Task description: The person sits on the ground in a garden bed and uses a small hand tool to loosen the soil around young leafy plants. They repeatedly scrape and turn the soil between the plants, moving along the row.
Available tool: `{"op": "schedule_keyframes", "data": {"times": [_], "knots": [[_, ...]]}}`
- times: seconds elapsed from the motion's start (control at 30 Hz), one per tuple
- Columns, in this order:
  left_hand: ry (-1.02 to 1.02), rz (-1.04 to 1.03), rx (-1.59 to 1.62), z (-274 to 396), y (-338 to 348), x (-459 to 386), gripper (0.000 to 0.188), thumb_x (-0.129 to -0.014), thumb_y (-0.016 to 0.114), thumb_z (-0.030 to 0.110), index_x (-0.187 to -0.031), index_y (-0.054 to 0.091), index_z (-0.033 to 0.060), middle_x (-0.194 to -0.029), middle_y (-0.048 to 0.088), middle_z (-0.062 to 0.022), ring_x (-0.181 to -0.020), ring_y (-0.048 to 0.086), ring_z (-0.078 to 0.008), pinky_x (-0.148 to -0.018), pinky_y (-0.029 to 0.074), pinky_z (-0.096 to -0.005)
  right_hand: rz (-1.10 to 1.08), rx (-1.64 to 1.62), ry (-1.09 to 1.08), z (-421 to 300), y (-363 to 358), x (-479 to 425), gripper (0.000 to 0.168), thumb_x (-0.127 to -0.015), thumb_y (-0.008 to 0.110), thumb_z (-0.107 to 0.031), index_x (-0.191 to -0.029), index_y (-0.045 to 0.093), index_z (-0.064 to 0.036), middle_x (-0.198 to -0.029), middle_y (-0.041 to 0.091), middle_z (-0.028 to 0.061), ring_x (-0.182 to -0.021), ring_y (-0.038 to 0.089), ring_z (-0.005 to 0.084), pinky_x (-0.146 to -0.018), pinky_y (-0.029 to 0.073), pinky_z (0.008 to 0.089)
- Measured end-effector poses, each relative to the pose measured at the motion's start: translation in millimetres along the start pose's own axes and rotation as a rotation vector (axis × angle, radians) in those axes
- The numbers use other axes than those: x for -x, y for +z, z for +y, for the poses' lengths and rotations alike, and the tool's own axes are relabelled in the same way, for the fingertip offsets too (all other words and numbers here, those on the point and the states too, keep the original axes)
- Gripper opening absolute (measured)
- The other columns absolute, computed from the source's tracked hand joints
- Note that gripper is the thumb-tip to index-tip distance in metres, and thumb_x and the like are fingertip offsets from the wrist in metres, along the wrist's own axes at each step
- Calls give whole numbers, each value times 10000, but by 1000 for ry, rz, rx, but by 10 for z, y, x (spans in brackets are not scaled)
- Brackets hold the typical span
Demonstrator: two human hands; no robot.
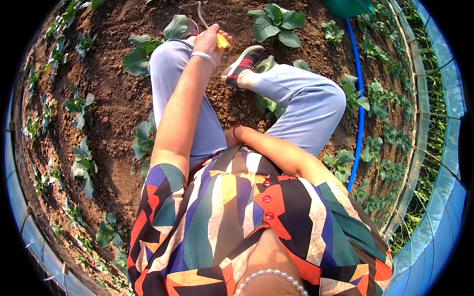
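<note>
My left hand (pixel 207 40) is closed around the yellow handle of a small hand hoe (pixel 201 15). Its thin, curved metal neck reaches forward over the soil, and the blurred head is near the top edge. Beside that hand are my left knee and a leafy brassica plant (pixel 136 61). My right hand (pixel 232 137), with a red band at the wrist, rests low at my waist between my thighs. Its fingers are mostly hidden, so their pose does not show. Another brassica plant (pixel 277 24) grows ahead of my right shoe (pixel 244 64).
Rows of young brassica plants (pixel 84 166) grow in brown, crumbly soil (pixel 116 111) on both sides. A blue hose (pixel 358 111) runs along my right, near a green plastic container (pixel 350 7). Blue sheeting (pixel 450 92) on a wire-tied frame borders the plot.
</note>
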State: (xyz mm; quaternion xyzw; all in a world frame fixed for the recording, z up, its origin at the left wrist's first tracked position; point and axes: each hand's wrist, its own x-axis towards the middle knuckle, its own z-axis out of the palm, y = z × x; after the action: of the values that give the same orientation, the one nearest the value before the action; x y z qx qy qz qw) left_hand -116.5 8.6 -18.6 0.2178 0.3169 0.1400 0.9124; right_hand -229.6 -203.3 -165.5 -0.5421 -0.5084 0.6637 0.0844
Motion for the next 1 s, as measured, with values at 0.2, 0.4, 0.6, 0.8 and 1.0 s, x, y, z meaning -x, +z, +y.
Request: {"op": "schedule_keyframes", "data": {"times": [0.2, 0.4, 0.6, 0.8, 1.0], "knots": [[-17, -17, -6, -102, 75, -65, 151, -908, 477, 159, -833, 444, 33, -675, 482, -56, -578, 504, -163, -551, 524, -329, -4, -41, 35, 4, 69, -27, 304, -701, 650, -207, -978, 639, -84, -916, 651, 88, -799, 608, 195, -700, 489, 334], [-27, -85, -46, -125, 84, -97, 149, -906, 482, 160, -845, 445, 29, -683, 479, -54, -584, 507, -157, -564, 528, -323, -10, -45, 64, -9, 126, -37, 307, -689, 656, -210, -968, 640, -83, -906, 652, 87, -800, 605, 192, -702, 482, 338], [19, -64, -150, -95, 75, -52, 162, -905, 490, 175, -827, 457, 37, -693, 491, -49, -577, 509, -153, -563, 521, -315, 11, -23, 84, -44, 45, -97, 311, -678, 661, -213, -958, 642, -82, -896, 653, 86, -801, 601, 188, -704, 476, 341], [22, -115, -409, -78, -86, 132, 161, -896, 499, 204, -830, 469, 60, -691, 496, -27, -565, 507, -124, -525, 507, -308, 59, 27, 127, -248, -46, -55, 314, -666, 667, -216, -949, 643, -81, -886, 654, 85, -802, 598, 184, -706, 469, 344], [-51, -165, -430, 222, 204, 545, 140, -894, 513, 200, -838, 496, 73, -688, 508, -9, -545, 516, -96, -491, 509, -257, 88, 19, 208, -393, -177, 149, 318, -654, 673, -219, -939, 644, -79, -876, 655, 84, -803, 595, 180, -709, 463, 347]]}}
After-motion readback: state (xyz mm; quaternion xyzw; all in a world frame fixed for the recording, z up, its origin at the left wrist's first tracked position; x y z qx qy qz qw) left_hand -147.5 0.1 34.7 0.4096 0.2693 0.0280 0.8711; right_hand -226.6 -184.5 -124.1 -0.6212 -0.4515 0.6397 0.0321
